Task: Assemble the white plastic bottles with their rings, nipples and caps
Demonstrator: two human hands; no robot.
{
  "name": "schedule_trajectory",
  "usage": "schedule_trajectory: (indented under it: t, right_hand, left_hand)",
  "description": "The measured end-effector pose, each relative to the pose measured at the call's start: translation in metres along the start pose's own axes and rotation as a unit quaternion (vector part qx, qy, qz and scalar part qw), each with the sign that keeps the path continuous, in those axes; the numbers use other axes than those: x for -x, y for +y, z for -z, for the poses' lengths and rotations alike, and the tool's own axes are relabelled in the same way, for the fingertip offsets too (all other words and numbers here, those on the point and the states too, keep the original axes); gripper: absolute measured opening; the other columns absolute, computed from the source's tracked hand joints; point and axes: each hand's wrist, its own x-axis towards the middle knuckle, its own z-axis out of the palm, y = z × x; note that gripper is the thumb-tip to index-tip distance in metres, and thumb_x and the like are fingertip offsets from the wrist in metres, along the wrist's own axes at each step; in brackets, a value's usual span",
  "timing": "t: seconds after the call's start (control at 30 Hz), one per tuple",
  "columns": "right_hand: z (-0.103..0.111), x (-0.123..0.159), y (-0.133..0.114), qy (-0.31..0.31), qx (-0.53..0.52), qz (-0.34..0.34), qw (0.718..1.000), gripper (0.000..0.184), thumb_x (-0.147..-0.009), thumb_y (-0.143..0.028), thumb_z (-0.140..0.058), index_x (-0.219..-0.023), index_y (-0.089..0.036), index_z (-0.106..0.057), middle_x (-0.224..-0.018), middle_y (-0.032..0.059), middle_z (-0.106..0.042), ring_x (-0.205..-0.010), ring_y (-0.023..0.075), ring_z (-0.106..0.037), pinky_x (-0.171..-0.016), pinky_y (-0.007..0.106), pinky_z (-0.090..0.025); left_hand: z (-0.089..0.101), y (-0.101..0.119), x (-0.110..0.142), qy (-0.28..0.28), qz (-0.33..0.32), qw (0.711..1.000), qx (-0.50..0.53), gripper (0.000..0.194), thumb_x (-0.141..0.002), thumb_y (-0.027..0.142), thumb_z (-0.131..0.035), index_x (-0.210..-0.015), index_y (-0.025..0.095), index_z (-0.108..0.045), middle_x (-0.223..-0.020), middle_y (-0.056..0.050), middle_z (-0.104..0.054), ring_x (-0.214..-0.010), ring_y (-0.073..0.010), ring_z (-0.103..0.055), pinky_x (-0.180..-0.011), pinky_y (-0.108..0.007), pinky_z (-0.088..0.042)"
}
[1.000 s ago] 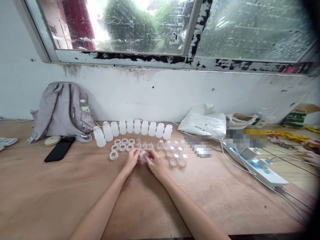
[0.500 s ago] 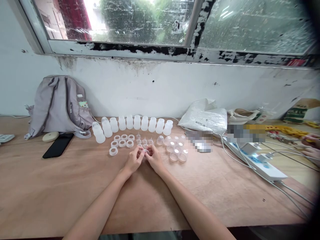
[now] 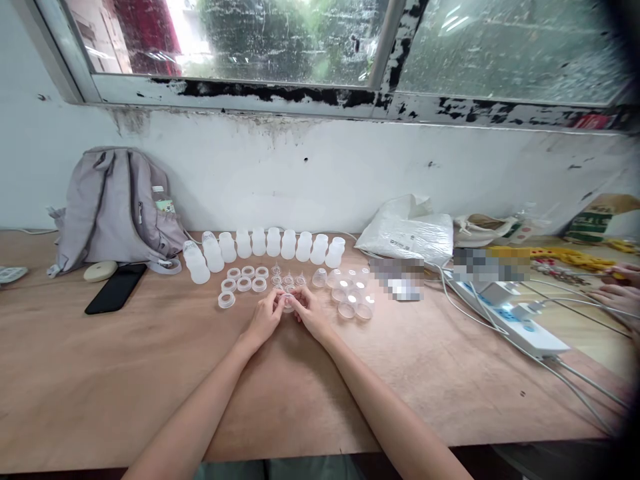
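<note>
Between my left hand (image 3: 267, 315) and my right hand (image 3: 309, 311), a translucent bottle collar ring (image 3: 289, 304) is pinched by the fingertips just above the table. Whether a nipple sits inside it is too small to tell. Right behind my fingers stand several clear bottle nipples (image 3: 289, 279). More collar rings (image 3: 244, 285) lie in rows to the left of my left hand. Clear dome caps (image 3: 347, 311) are grouped to the right of my right hand. Frosted baby bottles (image 3: 273, 243) stand in a curved row at the back, one at the left end with a top on it.
A grey backpack (image 3: 115, 207), a black phone (image 3: 116, 289) and a round beige case (image 3: 101, 271) are at the left. A white plastic bag (image 3: 407, 230) lies back right. A power strip (image 3: 520, 327) with cables runs along the right, near another person's hand (image 3: 617, 293).
My fingers have shifted on the collar ring, which now shows more clearly between them. The whole view has moved slightly; the bottles, caps and other rings stay in place.
</note>
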Motion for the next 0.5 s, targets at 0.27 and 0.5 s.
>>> schedule_trajectory:
  t: [0.27, 0.5]
  right_hand:
    - [-0.009, -0.005, 0.000, 0.008, -0.024, -0.014, 1.000, 0.019, -0.075, -0.038, -0.049, -0.071, -0.019, -0.050, -0.057, -0.0035, -0.050, -0.049, 0.0100, -0.047, -0.045, 0.021, -0.038]
    - [-0.014, -0.003, 0.000, 0.028, 0.004, -0.002, 1.000, 0.016, -0.077, -0.035, -0.047, -0.076, -0.019, -0.052, -0.068, -0.0003, -0.055, -0.056, 0.0110, -0.050, -0.050, 0.022, -0.042]
  left_hand:
    - [-0.001, -0.003, 0.000, 0.034, 0.014, 0.999, 0.036, 0.017, -0.081, 0.032, -0.040, -0.081, 0.019, -0.051, -0.066, 0.001, -0.058, -0.054, -0.0111, -0.055, -0.053, -0.022, -0.043]
    - [0.001, -0.005, 0.000, 0.030, 0.026, 0.999, 0.032, 0.016, -0.081, 0.032, -0.040, -0.083, 0.019, -0.051, -0.069, 0.000, -0.059, -0.054, -0.0112, -0.055, -0.053, -0.022, -0.043]
